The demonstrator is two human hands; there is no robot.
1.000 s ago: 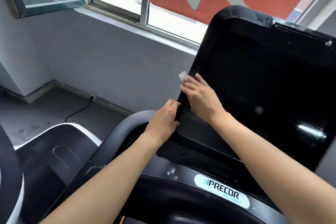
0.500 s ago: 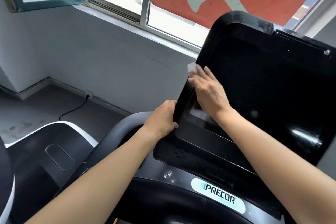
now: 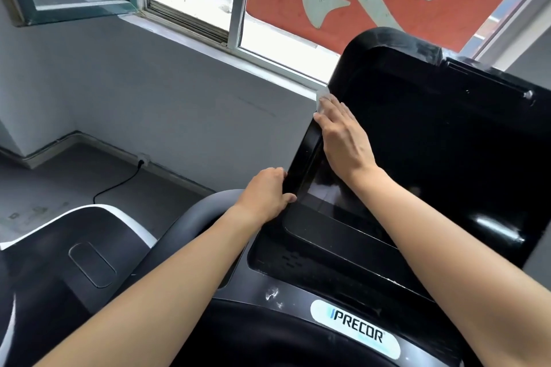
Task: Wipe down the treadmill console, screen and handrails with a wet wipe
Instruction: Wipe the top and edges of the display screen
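The right hand lies flat, fingers straight, pressing the wet wipe onto the left edge of the screen, with bare rim running up to its rounded far corner, while the left hand curls its fingers round that same edge lower down, nearer the console.

White wet wipe on left edge, glossy black console

Both your bare forearms reach forward and up. Your left hand curls round the screen frame, thumb on its front. Your right hand lies flat higher up, fingers straight and together, pressing the wet wipe.
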